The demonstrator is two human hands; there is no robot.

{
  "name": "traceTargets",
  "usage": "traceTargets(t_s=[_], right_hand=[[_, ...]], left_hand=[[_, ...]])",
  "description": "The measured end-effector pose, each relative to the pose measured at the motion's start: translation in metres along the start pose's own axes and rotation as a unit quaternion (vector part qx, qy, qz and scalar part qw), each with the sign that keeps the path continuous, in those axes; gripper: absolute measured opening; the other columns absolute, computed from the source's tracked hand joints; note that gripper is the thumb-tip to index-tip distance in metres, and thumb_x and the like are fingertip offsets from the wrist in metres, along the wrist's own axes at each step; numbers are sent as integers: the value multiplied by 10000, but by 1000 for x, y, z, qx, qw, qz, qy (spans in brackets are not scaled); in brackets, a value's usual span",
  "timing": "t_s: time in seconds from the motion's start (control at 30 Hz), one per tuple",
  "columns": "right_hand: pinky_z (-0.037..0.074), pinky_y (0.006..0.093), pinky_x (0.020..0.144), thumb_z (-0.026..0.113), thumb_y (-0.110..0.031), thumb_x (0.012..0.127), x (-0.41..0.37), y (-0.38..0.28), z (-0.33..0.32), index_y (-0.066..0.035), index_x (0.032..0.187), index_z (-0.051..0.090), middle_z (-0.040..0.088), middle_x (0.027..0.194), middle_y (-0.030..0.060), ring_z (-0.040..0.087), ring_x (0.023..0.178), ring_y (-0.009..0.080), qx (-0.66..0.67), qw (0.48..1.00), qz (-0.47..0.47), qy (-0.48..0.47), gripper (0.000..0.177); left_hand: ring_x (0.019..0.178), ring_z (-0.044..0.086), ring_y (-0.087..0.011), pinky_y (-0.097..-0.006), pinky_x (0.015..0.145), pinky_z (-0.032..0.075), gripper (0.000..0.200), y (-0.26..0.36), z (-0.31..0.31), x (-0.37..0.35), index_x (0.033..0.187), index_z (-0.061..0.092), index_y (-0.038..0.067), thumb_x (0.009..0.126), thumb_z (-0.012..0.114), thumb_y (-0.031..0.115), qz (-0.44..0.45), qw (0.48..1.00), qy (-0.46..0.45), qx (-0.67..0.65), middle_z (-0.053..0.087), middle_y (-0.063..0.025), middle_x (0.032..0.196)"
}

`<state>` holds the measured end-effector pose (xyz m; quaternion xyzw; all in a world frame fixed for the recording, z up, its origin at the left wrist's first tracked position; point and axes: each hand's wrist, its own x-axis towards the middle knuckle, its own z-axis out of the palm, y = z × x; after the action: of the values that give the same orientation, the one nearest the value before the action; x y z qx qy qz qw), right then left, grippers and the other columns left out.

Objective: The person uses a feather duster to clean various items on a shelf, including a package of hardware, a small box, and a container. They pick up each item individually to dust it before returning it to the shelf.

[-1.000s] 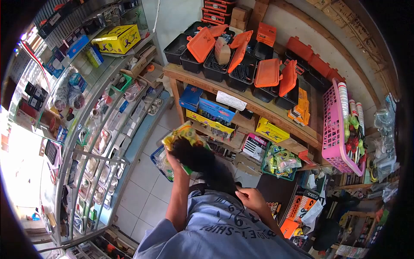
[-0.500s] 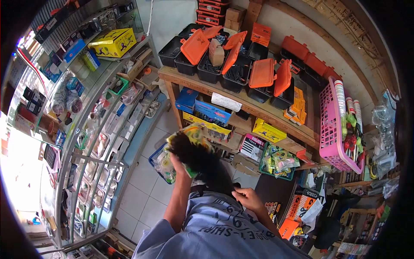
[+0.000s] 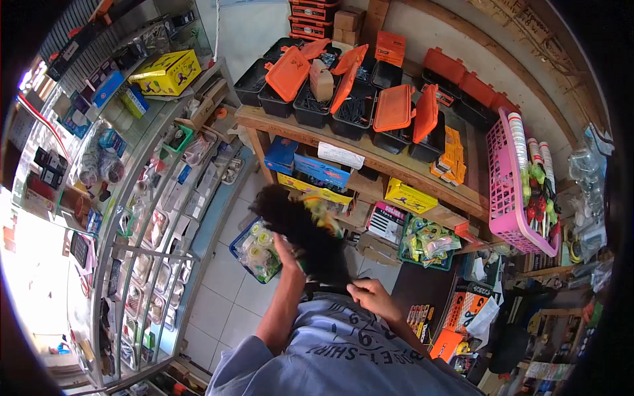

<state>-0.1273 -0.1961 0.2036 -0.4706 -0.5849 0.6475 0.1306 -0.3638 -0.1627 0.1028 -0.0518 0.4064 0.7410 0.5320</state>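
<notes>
A black fluffy duster [image 3: 305,232] spans the space in front of my body. My right hand [image 3: 373,297] is closed around its lower end, near my shirt. My left hand [image 3: 289,256] is raised beside the duster, its fingers mostly hidden by the black fibres. It appears to grip a yellow-green plastic packet [image 3: 323,210], which shows only partly behind the duster. The duster covers much of the packet's face. Below and left of it, a blue basket [image 3: 236,254] on the tiled floor holds several clear packets with round yellow-green items.
A wooden shelf [image 3: 370,162] ahead carries black bins with orange lids [image 3: 287,70]. At right hangs or stands a pink basket [image 3: 500,191] of tools. A glass display case [image 3: 142,247] runs along the left. A green basket [image 3: 432,266] of packets sits under the shelf.
The duster has shifted up and left across the packet, covering more of it. My right hand has moved slightly left, and my left hand slightly right. More of the blue basket shows.
</notes>
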Motion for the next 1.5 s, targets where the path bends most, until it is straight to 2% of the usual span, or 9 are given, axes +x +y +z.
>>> traceTargets(t_s=[0.07, 0.23, 0.33, 0.4, 0.6, 0.7, 0.87, 0.97, 1.5], right_hand=[[370, 258, 581, 559, -245, 947, -4, 18, 0, 28, 745, 566, 502, 609, 0, 435, 615, 70, -48, 996, 15, -72, 339], [418, 235, 653, 575, -248, 939, -17, 31, 4, 39, 1060, 642, 603, 738, -13, 507, 715, 60, 13, 999, 13, -45, 319], [401, 239, 597, 573, -255, 941, -10, 25, 1, 39, 909, 648, 565, 684, -21, 485, 642, 54, -5, 998, -10, -55, 305], [347, 228, 511, 564, -269, 948, -3, 8, 1, -6, 734, 577, 487, 610, -41, 425, 544, 40, 5, 995, 41, -94, 339], [248, 220, 416, 530, -282, 969, 5, -24, 10, -64, 658, 504, 416, 542, -42, 349, 444, 31, 95, 990, 84, -55, 380], [254, 226, 419, 536, -277, 966, 2, -4, 10, -67, 642, 501, 422, 538, -41, 344, 434, 36, 77, 992, 70, -77, 388], [281, 234, 457, 546, -269, 962, -17, 6, 0, -73, 616, 493, 428, 540, -51, 365, 472, 42, 53, 989, 113, -77, 401], [293, 234, 458, 544, -266, 964, -21, 10, -5, -66, 623, 497, 442, 550, -45, 377, 475, 42, -5, 999, -19, -47, 398], [273, 230, 463, 542, -283, 967, -2, -2, 3, -66, 628, 483, 429, 576, -51, 354, 504, 37, 86, 995, 53, -20, 407]], left_hand=[[1010, 609, -272, -397, 923, 491, 529, 30, 11, 6, 1213, 558, 66, 944, 414, 498, 99, 983, -136, -70, 622, -91, 1110], [1065, 584, -255, -421, 950, 476, 546, 80, 43, -15, 1231, 541, 72, 948, 410, 521, 86, 981, -93, -150, 604, -90, 1151], [1107, 556, -262, -451, 953, 463, 591, 50, 28, -10, 1263, 514, 60, 928, 436, 541, 32, 976, -127, -174, 565, -84, 1226], [1123, 543, -261, -439, 960, 460, 525, -11, -35, 36, 1261, 517, 61, 937, 464, 471, 213, 957, -109, 167, 548, -85, 1249], [1019, 599, -232, -383, 893, 510, 364, -10, 26, -12, 1221, 533, 37, 952, 481, 276, -36, 959, -195, -202, 597, -100, 1131], [1026, 597, -229, -398, 926, 493, 370, 0, -2, 13, 1214, 541, 39, 949, 489, 292, 199, 969, -145, 31, 610, -94, 1099], [984, 621, -239, -385, 881, 516, 474, 86, 44, -11, 1224, 542, 54, 971, 423, 436, 96, 974, -95, -183, 617, -101, 1095], [932, 630, -237, -374, 841, 524, 513, 93, 46, -13, 1204, 554, 69, 969, 391, 495, 94, 975, -75, -188, 626, -91, 1075], [870, 614, -230, -369, 750, 524, 499, 58, 26, -26, 1123, 566, 100, 927, 457, 546, 77, 995, -1, -60, 613, -65, 1008]])
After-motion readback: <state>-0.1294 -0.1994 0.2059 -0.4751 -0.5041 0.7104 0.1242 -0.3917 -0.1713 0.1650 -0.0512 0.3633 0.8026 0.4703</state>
